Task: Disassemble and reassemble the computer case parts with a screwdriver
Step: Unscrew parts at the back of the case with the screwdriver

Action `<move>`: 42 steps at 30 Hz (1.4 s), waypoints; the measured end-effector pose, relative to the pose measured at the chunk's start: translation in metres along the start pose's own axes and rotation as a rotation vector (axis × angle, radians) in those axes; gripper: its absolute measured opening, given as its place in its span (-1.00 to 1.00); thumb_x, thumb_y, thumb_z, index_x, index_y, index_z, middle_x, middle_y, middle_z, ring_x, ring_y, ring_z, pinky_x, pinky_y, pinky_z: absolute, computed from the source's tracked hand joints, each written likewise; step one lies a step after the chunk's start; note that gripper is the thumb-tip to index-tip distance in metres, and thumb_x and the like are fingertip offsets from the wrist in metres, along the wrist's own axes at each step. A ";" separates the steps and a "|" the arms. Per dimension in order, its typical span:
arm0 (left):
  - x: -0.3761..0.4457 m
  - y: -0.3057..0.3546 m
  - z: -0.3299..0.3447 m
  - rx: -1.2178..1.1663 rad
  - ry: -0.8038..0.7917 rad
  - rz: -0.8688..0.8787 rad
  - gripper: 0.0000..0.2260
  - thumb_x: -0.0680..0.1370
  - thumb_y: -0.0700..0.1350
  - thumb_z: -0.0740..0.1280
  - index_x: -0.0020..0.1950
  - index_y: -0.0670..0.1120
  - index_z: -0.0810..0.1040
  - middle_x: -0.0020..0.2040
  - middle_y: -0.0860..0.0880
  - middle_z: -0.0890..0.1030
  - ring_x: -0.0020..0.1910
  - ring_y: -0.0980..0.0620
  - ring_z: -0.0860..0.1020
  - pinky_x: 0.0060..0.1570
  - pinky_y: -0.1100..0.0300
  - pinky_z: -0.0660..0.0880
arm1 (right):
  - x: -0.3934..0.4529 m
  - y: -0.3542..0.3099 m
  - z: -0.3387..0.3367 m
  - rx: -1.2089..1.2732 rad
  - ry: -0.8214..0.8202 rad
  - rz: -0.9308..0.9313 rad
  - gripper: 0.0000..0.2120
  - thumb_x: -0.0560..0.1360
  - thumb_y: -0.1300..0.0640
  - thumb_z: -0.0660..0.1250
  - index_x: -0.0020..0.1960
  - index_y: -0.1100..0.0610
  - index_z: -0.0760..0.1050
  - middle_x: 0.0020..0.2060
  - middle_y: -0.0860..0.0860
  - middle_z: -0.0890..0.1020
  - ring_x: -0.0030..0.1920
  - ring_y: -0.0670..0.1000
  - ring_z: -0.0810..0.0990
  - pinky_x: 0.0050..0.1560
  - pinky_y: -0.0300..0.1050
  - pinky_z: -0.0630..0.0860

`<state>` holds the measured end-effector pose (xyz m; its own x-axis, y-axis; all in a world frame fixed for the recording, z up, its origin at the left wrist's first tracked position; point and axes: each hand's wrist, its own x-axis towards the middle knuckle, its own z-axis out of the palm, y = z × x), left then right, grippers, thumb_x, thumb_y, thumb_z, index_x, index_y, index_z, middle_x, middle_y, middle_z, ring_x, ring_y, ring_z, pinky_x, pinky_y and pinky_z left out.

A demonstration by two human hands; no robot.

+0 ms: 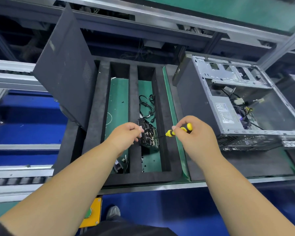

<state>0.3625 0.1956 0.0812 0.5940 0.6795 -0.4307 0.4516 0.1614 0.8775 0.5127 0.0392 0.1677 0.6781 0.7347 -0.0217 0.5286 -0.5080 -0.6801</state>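
A black boxy computer part [149, 135] stands tilted in the right slot of the black foam tray [134, 103]. My left hand [127, 136] grips its left side. My right hand [192, 132] holds a yellow-and-black screwdriver [180, 130], whose tip points left onto the part's side. The open computer case [237, 106] lies on its side to the right, with its power supply and cables showing. Its black side panel [66, 72] leans upright on the left of the tray.
A black cable [147, 108] lies in the right slot behind the part. Small screws [142, 159] and a small bracket [120, 165] lie near the slots' front ends. A yellow button box [91, 213] sits below the bench edge. Conveyor rails run at the left.
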 end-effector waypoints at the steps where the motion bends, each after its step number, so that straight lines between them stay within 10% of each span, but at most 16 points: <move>1: -0.001 0.001 0.001 0.001 -0.019 -0.011 -0.85 0.58 -0.08 0.27 -0.05 0.06 0.65 -0.11 0.05 0.67 -0.19 0.11 0.60 -0.22 0.28 0.46 | 0.000 -0.005 -0.003 0.036 0.006 -0.001 -0.90 0.48 -0.04 0.37 -0.19 -0.08 0.52 -0.43 -0.20 0.47 -0.43 -0.15 0.39 -0.37 -0.16 0.34; 21: -0.005 0.011 -0.033 -0.776 -0.198 -0.142 -0.92 0.60 -0.25 0.32 0.03 -0.20 0.61 -0.21 -0.06 0.68 -0.32 0.15 0.61 -0.31 0.34 0.57 | 0.003 -0.067 -0.001 0.218 0.019 -0.092 -0.92 0.47 -0.03 0.39 -0.17 -0.06 0.55 -0.33 0.12 0.60 -0.23 0.14 0.57 -0.36 -0.26 0.40; 32: 0.002 0.005 -0.050 -0.739 -0.107 -0.053 -0.90 0.59 -0.27 0.33 0.03 -0.20 0.64 -0.12 -0.09 0.72 -0.21 0.14 0.66 -0.25 0.37 0.56 | 0.013 -0.075 0.006 0.157 -0.103 -0.065 -0.93 0.47 0.06 0.44 -0.13 -0.10 0.58 -0.35 -0.12 0.64 -0.51 -0.14 0.37 -0.51 -0.32 0.30; 42: 0.007 0.020 -0.064 -0.453 -0.017 0.275 -0.77 0.59 -0.26 0.33 -0.12 0.02 0.71 -0.14 -0.08 0.70 -0.11 0.07 0.66 -0.07 0.32 0.55 | 0.022 -0.081 -0.001 -0.345 -0.214 -0.150 -0.91 0.52 0.04 0.30 -0.05 -0.11 0.58 -0.21 -0.14 0.61 -0.24 -0.08 0.54 -0.27 -0.13 0.47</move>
<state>0.3333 0.2492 0.1086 0.6626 0.7291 -0.1715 -0.0535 0.2745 0.9601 0.4850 0.0962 0.2231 0.4792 0.8698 -0.1174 0.7774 -0.4827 -0.4033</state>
